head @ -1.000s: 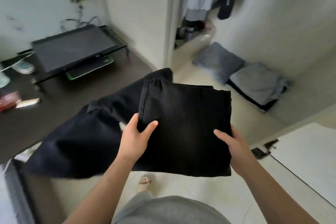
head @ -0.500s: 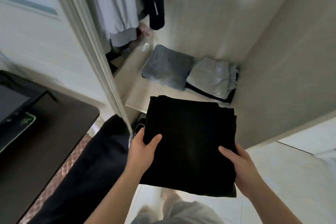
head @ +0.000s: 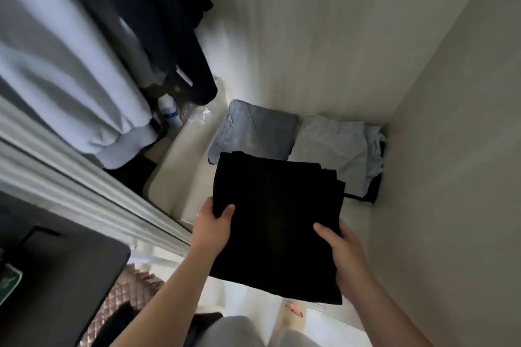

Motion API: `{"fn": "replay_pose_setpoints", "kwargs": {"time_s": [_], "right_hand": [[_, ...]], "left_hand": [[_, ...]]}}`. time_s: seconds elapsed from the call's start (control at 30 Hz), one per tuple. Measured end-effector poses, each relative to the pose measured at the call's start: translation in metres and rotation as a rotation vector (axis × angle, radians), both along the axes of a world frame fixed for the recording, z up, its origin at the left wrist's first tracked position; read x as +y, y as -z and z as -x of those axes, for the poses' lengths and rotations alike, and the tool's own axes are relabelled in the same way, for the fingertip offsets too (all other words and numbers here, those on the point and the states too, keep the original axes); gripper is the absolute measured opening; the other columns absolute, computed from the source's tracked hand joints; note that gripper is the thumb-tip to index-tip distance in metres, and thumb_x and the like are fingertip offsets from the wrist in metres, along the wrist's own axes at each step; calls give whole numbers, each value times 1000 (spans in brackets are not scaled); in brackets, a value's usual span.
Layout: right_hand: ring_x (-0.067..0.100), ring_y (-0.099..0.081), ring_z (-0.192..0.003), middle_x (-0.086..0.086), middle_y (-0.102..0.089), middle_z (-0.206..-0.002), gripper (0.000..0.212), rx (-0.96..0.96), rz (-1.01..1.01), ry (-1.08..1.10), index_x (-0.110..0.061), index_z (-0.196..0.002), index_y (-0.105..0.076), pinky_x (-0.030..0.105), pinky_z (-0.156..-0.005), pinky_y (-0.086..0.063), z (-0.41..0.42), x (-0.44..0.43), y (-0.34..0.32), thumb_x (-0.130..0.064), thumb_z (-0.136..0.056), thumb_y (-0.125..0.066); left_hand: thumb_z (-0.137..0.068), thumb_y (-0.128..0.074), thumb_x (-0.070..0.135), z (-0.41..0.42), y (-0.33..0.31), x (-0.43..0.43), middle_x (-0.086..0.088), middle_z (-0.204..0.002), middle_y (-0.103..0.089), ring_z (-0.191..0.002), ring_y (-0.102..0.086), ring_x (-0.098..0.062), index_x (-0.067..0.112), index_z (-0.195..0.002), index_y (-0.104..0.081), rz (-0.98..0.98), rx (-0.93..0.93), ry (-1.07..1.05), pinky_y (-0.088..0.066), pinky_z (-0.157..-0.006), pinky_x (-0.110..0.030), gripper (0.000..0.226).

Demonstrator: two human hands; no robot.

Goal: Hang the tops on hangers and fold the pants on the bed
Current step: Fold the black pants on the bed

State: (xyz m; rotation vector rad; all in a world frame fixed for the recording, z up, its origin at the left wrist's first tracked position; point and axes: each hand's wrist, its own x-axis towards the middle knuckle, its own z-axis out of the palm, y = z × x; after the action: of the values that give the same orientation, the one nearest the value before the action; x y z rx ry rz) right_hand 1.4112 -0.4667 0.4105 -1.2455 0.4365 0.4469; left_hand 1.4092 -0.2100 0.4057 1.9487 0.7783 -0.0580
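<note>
I hold a folded pair of black pants (head: 276, 222) flat in front of me, over the low shelf of an open wardrobe. My left hand (head: 212, 229) grips its left edge with the thumb on top. My right hand (head: 342, 251) grips the right edge the same way. On the shelf behind lie a folded grey-blue garment (head: 259, 132) and a pile of folded light grey clothes (head: 335, 146). Hung tops fill the upper left: a pale blue one (head: 64, 82) and dark ones (head: 158, 34).
The wardrobe's side wall (head: 451, 149) stands close on the right, and its door frame (head: 93, 191) runs diagonally at the left. A white bottle (head: 169, 113) stands under the hung clothes. A dark desk (head: 56, 276) is at the lower left, with a quilted cover (head: 127, 293) beside it.
I have turned from the desk side toward the wardrobe and stepped closer. The folded black pants moved forward with both hands, now over the shelf's front. The loose dark cloth at left is out of view.
</note>
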Motion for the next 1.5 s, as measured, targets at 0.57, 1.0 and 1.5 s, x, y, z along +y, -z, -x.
{"fn": "replay_pose_setpoints", "kwargs": {"time_s": [0.57,1.0,1.5], "right_hand": [[26,-75,-88,8,-77,-100,21,3,38,33,-21,-113,-70,35,-70,-58,-237,89,85,-13,-93,-68],[22,-70,-95,5,-72,-110,32,-6,362,-15,-14,-129,-61,40,-90,-58,-359,141,157,-22,-98,-64],[36,-26,-146,15,-23,-161,72,-401,1145,-281,-21,-157,-28,44,-118,-26,-314,152,147,-12,-92,-58]], "left_hand": [[-98,-60,19,-275,74,82,-13,-116,-66,-112,-62,-34,5,-121,-58,-207,-12,69,-43,-86,-32,28],[-101,-54,20,-383,143,127,-17,-131,-58,-122,-54,-38,6,-134,-44,-338,-41,66,-41,-89,-37,38],[-99,-49,47,-331,162,129,-18,-158,-28,-140,-35,-43,16,-159,-9,-670,97,349,-33,-111,-55,80]]}}
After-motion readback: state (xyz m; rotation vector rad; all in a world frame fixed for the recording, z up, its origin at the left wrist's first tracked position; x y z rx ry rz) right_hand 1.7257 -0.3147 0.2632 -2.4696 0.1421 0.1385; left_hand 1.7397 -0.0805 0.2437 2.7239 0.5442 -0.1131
